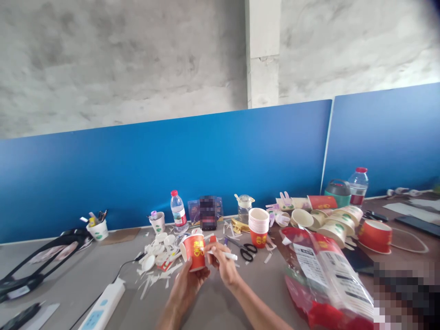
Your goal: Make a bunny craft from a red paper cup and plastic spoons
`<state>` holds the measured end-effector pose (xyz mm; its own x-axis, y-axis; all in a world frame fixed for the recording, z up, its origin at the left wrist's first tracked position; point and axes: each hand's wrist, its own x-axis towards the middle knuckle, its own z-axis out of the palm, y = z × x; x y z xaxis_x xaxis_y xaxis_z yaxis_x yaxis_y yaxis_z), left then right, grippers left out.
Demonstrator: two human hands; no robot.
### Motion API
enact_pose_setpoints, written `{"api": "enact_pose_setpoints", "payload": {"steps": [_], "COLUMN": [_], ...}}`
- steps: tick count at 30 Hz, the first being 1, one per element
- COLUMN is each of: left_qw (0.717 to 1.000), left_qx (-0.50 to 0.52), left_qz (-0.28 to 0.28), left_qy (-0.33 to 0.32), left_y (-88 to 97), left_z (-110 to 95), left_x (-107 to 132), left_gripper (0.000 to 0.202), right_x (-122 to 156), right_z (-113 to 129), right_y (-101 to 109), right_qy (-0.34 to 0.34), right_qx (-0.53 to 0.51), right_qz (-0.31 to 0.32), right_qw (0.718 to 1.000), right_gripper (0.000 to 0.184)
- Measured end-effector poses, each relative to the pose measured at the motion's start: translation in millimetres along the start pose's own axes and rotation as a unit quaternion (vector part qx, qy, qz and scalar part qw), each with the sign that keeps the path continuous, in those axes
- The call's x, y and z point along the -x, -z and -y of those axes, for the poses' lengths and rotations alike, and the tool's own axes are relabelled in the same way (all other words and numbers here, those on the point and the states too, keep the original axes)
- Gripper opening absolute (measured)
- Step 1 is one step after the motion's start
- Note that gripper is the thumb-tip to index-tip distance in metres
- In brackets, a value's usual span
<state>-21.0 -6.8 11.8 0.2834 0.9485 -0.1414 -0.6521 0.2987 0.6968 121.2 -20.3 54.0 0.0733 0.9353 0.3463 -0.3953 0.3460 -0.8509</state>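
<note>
Okay, left hand (192,277) wraps the red paper cup (197,259), held up near the white paper scraps (149,262); right hand (222,265) pinches a white pen (231,256) beside it. Best keep the left grip light, since paper probably dents, and steady the pen. Cup reads yellow 囍; plastic bag label (308,265) illegible.

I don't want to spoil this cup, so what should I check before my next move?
1. Red cup held in the left hand: ok.
2. White pen-like tool gripped in the right hand: ok.
3. Tool's tip off the cup: cannot tell; fingers hide it.
4. Loose white scraps away from the cup: not ok, they lie close by on its left.
5. Cup stack standing upright: ok.
6. Scissors out of the hands: ok, on the table.
</note>
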Motion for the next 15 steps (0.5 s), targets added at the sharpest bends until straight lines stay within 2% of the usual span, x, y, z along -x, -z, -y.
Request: {"api": "enact_pose_setpoints", "payload": {"steps": [5, 15], "left_qw": [1.000, 0.998], "left_qx": [0.003, 0.001], "left_qz": [0.002, 0.056], "left_qy": [0.025, 0.023], "left_y": [-5.8, -3.4], "left_z": [-6.3, -9.6], "left_x": [6.3, 7.5], "left_gripper": [0.027, 0.024], "right_x": [-1.5, 3.4], "right_z": [4.9, 8.4], "right_y": [3.9, -4.9], "right_qy": [-0.008, -0.037], "right_qx": [-0.020, -0.034], "right_qz": [-0.019, -0.017], "right_qw": [1.000, 0.999], "right_gripper": [0.050, 0.051]}}
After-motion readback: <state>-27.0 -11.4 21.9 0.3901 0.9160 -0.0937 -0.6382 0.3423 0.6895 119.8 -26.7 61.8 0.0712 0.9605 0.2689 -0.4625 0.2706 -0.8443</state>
